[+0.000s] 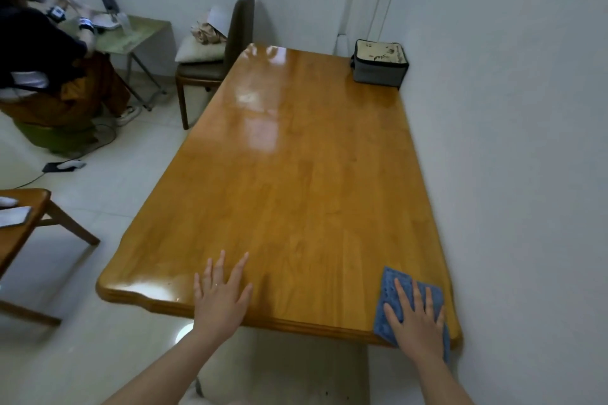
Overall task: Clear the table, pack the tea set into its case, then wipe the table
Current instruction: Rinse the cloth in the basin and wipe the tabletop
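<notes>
Since only 1 item, a grey soft-sided case with a beige printed top (380,64), is seen on the glossy honey-brown wooden table (296,174), clearing and packing are judged done and the wiping step is judged to be in hand. The case appears closed and is set at the far right corner, against the white wall. A blue rectangular cloth (388,289) is pressed flat at the near right corner by the right hand (416,322), fingers straight and spread, nothing gripped. The left hand (220,296) is laid flat by the near edge, fingers wide, holding nothing.

Next move, as judged: the cloth is to be swept across the top with even pressure, and the case lifted so its corner can be reached.

Dark ink-style marks are seen on the case top, too small to be read. No brand is legible.
</notes>
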A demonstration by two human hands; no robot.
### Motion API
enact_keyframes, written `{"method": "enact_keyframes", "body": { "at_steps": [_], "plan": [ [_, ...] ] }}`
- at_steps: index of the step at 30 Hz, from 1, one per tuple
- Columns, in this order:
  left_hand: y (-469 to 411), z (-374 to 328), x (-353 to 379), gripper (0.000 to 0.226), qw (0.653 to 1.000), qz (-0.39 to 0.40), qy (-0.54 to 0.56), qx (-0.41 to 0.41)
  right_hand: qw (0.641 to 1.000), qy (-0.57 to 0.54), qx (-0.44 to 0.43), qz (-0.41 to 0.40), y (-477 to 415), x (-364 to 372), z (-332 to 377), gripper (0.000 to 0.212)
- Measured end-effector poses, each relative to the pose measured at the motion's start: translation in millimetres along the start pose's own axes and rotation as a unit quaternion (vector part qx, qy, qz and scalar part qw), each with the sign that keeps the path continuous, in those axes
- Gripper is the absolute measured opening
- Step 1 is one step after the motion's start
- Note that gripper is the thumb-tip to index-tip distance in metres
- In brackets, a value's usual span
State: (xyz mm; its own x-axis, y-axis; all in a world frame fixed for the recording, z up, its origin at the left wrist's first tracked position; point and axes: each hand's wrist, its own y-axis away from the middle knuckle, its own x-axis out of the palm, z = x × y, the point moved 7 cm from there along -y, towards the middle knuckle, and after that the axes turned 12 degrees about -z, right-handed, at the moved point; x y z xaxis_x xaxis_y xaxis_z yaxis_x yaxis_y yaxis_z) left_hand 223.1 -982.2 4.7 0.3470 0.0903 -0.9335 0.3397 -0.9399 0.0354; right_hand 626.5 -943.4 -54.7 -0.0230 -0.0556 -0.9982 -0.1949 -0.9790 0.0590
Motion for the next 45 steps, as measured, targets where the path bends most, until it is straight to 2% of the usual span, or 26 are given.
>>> {"method": "enact_keyframes", "body": {
  "at_steps": [8, 14, 23, 26, 29, 32, 35, 37, 38, 45],
  "plan": [
    [-9.2, 29.9, -7.4, 0.06, 1.0, 0.002, -0.012, -0.01, 0.992, -0.016, 0.103, 0.066, 7.9, -6.9, 41.1, 0.067],
    [-34.7, 77.4, -29.5, 0.06, 1.0, -0.008, -0.001, -0.007, 0.993, -0.029, 0.049, 0.099, 25.2, -1.0, 139.0, 0.069],
    [-87.0, 173.3, -72.8, 0.06, 1.0, 0.019, -0.004, 0.008, 0.995, -0.012, -0.031, 0.091, 70.0, 9.1, 331.4, 0.073],
    [-106.7, 202.6, -89.3, 0.061, 0.999, 0.026, -0.013, 0.017, 0.997, -0.048, -0.031, 0.048, 81.9, 10.5, 391.1, 0.085],
    [-123.8, 230.5, -97.1, 0.061, 0.998, 0.037, -0.038, 0.032, 0.992, -0.097, -0.059, -0.048, 80.6, 32.0, 442.5, 0.101],
    [-133.6, 250.1, -102.2, 0.074, 0.999, 0.038, -0.012, 0.029, 0.982, -0.11, -0.122, -0.091, 88.7, 16.0, 492.3, 0.094],
    [-150.6, 272.5, -86.8, 0.073, 0.999, 0.033, 0.003, 0.013, 0.978, -0.101, -0.16, -0.084, 84.2, 11.8, 517.9, 0.103],
    [-153.0, 269.5, -86.0, 0.079, 0.998, 0.06, 0.011, 0.018, 0.978, -0.079, -0.177, -0.072, 73.6, 17.7, 524.0, 0.111],
    [-154.2, 268.2, -90.0, 0.08, 0.996, 0.086, 0.008, 0.012, 0.978, -0.067, -0.186, -0.067, 68.1, 20.4, 527.1, 0.11],
    [-193.1, 265.4, -81.5, 0.08, 0.996, 0.077, -0.025, 0.031, 0.981, -0.037, -0.192, -0.008, 30.9, 18.9, 559.0, 0.084]
  ]
}}
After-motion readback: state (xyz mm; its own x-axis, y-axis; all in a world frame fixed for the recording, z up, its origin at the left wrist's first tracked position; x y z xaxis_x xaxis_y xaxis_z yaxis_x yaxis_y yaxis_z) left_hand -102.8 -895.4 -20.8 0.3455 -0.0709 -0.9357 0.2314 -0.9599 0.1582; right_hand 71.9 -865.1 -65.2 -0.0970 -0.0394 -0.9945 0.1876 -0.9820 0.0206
